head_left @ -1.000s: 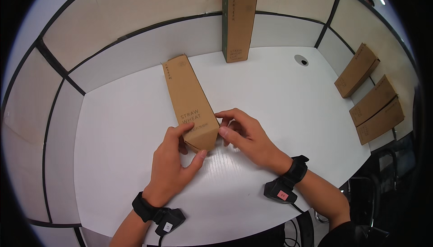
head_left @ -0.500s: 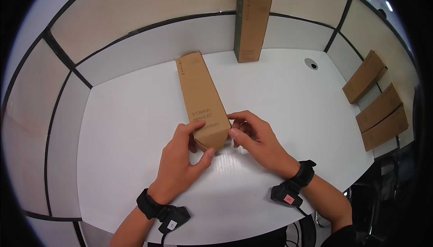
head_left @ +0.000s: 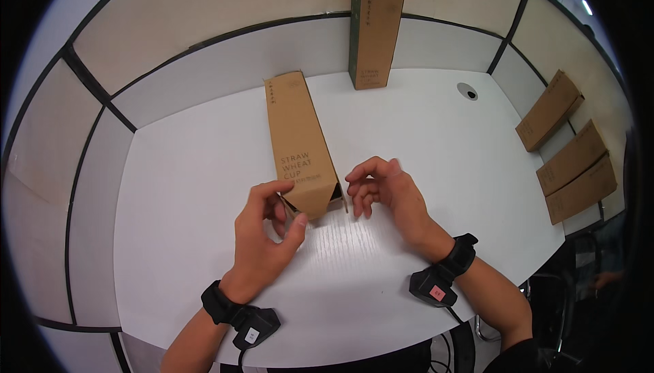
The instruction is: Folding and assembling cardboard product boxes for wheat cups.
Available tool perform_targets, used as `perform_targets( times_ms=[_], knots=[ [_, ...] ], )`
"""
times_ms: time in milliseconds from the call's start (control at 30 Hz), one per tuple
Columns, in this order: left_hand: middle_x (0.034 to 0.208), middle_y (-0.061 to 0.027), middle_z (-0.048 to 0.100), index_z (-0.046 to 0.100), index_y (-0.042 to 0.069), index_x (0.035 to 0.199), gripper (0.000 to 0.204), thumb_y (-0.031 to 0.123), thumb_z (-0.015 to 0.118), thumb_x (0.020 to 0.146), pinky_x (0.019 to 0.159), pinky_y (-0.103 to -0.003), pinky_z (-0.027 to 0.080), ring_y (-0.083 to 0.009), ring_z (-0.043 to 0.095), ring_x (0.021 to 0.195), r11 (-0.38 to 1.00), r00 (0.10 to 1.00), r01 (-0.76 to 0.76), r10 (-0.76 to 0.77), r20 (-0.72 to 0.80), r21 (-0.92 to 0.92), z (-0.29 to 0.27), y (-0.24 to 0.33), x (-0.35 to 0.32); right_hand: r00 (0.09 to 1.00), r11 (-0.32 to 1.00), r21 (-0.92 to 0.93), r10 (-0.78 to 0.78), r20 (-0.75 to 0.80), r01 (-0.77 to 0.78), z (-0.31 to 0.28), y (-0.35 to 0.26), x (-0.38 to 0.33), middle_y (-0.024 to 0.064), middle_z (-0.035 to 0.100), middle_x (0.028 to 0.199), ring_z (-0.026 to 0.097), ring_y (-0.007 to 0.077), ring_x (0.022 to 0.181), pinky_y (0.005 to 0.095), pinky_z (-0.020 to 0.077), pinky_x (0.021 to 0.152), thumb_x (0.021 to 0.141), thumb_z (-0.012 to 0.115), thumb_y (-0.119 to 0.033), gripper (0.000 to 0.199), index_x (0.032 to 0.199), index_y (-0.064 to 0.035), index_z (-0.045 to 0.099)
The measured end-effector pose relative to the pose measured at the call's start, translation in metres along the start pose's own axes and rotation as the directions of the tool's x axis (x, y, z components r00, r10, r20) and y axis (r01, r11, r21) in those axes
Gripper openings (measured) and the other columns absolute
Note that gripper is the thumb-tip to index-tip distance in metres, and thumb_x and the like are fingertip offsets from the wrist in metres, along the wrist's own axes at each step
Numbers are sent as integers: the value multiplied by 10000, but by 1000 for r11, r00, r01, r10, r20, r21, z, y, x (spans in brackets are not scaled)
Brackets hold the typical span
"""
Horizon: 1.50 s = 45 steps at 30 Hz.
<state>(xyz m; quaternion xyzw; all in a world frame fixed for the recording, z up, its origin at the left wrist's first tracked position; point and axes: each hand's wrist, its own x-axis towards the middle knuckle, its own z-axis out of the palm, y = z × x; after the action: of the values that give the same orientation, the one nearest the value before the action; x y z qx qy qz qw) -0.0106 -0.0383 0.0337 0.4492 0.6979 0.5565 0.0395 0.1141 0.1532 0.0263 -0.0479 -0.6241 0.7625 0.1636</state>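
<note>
L hand [head_left: 269, 220] had the near-L corner of the long cardboard box [head_left: 300, 128]: index finger laid on the top face, thumb at the edge of the near flap [head_left: 315, 200], other fingers tucked in by the L side. Light grip, closed on the box end. R hand [head_left: 381, 185] held nothing: fingers loosely curled, thumb apart from them, just beside the box's near-R corner w/ a small gap.

Box lay flat on the white table [head_left: 184, 237], approx. mid-L, long axis away from the person w/ far end tipped slightly L. Plain matte brown, dark print toward near end, small column of characters far L, faint mark far R. Near end not closed: flap folded down at an angle, dark opening at R corner, narrow side flap [head_left: 345, 199] sticking out there. Small tabs showed at far corners.

Further out: upright brown box [head_left: 378, 39] w/ green L side by the back panel, top flaps up; round grommet [head_left: 467, 91] to its R; three brown boxes [head_left: 572, 155] along the R edge.
</note>
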Motion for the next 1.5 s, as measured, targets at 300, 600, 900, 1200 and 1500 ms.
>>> perform_targets(
  times_ms=[300,600,900,1200,1500],
  knots=[
    [774,-30,508,533,2,934,187,-56,630,785,600,-230,456,-93,506,642,997,997,-69,68,-36,-33,-4,0,1,998,987,161,-22,54,13,3,-8,2,83,497,779,487,216,654,336,426,661,759,2,-883,993,863,-19,480],
    [792,-49,516,549,-9,912,144,-70,576,785,606,-240,448,-117,509,676,993,993,-112,113,27,-27,-4,0,3,993,995,101,-38,110,27,1,-6,2,54,558,781,549,151,685,285,460,701,780,200,-887,919,940,-43,529],
    [795,-48,493,565,-7,929,160,-69,571,781,600,-248,451,-120,505,665,995,992,-73,80,93,-71,-4,2,4,995,992,-78,97,-9,-98,12,-9,-3,-5,573,808,509,27,691,193,412,627,900,666,-157,198,932,-45,506],
    [775,-28,486,554,5,905,125,-18,622,804,563,-228,436,-98,494,661,996,995,-52,58,84,-76,-3,-1,4,997,995,-85,63,36,-60,13,-10,-2,-7,558,825,517,40,707,202,428,657,890,683,-152,204,919,-46,512],
    [781,-27,505,538,10,898,126,-2,631,814,579,-225,433,-88,486,655,995,996,39,-30,89,-96,-4,1,1,977,949,315,-55,204,-13,2,-6,4,13,497,832,522,116,711,237,421,658,704,794,-522,589,919,-60,500]
  ],
)
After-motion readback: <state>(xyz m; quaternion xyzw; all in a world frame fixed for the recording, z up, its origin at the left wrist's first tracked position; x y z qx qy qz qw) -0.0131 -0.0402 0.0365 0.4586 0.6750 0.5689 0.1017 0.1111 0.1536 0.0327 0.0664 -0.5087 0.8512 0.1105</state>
